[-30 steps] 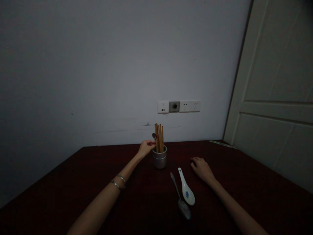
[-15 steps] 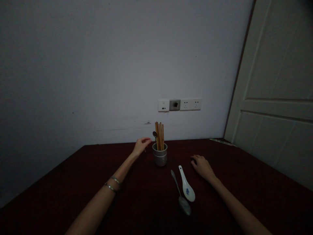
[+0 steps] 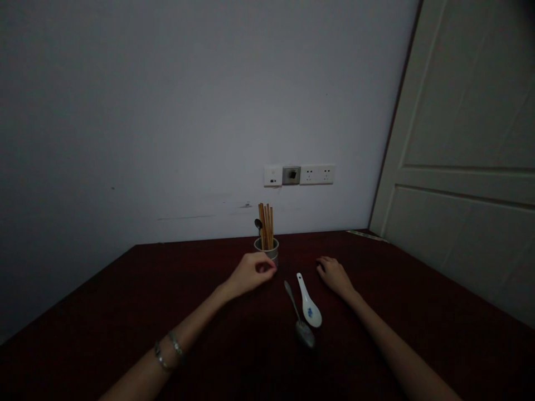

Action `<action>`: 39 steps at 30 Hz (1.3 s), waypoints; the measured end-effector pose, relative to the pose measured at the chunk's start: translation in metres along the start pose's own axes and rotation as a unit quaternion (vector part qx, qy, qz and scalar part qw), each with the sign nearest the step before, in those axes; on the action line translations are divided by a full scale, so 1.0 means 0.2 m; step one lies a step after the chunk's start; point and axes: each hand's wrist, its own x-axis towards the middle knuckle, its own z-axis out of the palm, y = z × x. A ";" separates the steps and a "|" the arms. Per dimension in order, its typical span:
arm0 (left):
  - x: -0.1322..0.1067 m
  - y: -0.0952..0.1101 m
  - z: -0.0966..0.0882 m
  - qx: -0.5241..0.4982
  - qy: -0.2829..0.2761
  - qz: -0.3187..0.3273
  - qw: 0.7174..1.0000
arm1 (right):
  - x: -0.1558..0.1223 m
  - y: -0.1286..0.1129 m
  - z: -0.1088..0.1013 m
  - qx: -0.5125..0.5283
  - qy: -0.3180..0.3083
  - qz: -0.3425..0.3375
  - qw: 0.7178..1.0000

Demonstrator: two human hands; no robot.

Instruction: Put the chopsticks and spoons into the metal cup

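My left hand (image 3: 252, 273) hovers in front of a grey metal cup (image 3: 273, 255) and hides part of it. Its thumb and fingertips come together in a loop, and nothing shows between them. Several wooden chopsticks (image 3: 268, 225) and a small spoon (image 3: 258, 224) stand upright in the cup. Just right of that hand, a metal spoon (image 3: 305, 334) lies on the table, bowl toward me. Beside it lies a white ceramic soup spoon (image 3: 311, 313) with a blue mark. My right hand (image 3: 335, 274) rests flat on the table to the right of both spoons, fingers stretched out, holding nothing.
The dark red table (image 3: 200, 259) reaches back to a pale wall (image 3: 188, 111) with a row of sockets (image 3: 316, 174). A panelled door (image 3: 451, 133) stands at the right. A flat strip (image 3: 368, 236) lies near the table's back right corner.
My left hand has moved from the cup's left side toward me and to the right, its fingers now curled. My right hand stays on the table. The whole view has shifted slightly.
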 end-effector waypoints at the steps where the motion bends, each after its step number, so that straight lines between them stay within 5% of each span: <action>1: -0.02 0.03 0.03 0.031 -0.065 0.034 0.997 | 0.00 0.00 0.00 0.001 -0.002 -0.001 1.000; 4: -0.08 0.09 0.14 0.140 -0.193 0.114 0.965 | 0.00 -0.01 -0.01 0.005 -0.004 -0.002 1.000; 8: -0.12 0.11 0.24 0.237 -0.231 0.152 0.932 | 0.00 -0.01 -0.01 0.010 0.003 -0.003 1.000; 24: -0.11 0.05 0.33 0.309 -0.225 0.224 0.897 | -0.02 -0.02 -0.03 0.014 0.001 -0.001 1.000; 39: -0.11 0.02 0.32 0.304 -0.190 0.249 0.900 | -0.02 -0.02 -0.02 0.014 -0.002 0.003 1.000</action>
